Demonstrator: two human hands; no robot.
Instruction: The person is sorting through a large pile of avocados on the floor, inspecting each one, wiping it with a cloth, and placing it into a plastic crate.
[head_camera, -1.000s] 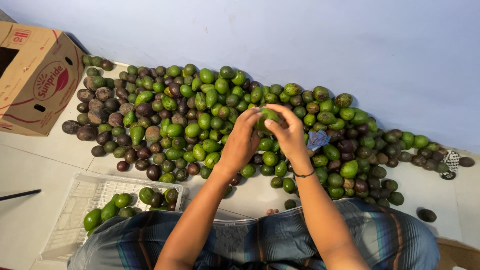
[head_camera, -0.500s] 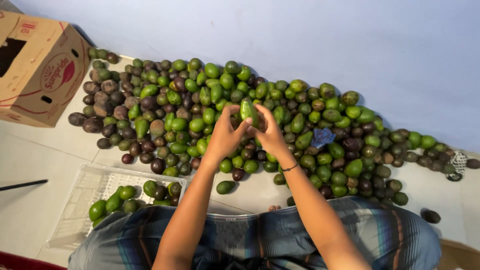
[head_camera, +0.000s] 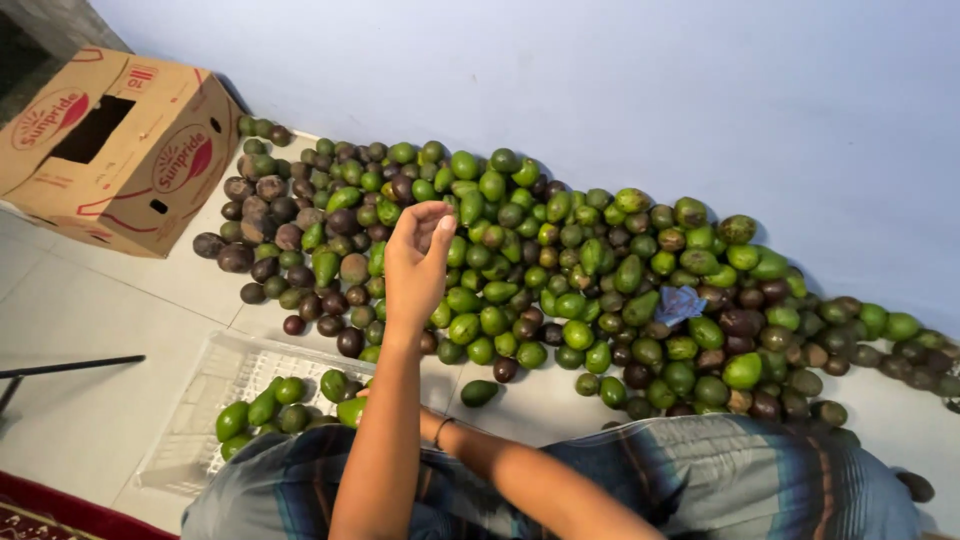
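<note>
My left hand (head_camera: 413, 262) is lifted above a large pile of avocados (head_camera: 560, 270), its fingers loosely curled with nothing in them. My right arm, with a thin band on the wrist, crosses under the left forearm toward a white plastic crate (head_camera: 205, 385). My right hand (head_camera: 420, 423) is mostly hidden behind that forearm. At its end, over the crate's near right corner, it holds a green avocado (head_camera: 350, 410). The crate has several green avocados (head_camera: 262, 405) in it. One loose green avocado (head_camera: 479, 392) lies on the floor between the crate and the pile.
The pile lies on a pale tiled floor against a light blue wall (head_camera: 600, 90). It is green in the middle, with dark brown fruit at its left and right ends. An open cardboard box (head_camera: 120, 150) stands at the upper left. A thin dark rod (head_camera: 70, 366) lies at the left, and striped cloth (head_camera: 720, 470) covers my lap.
Both hands held one green avocado over the pile. My right hand has since swung down and left to the crate with it, while my left hand let go and stays raised.
</note>
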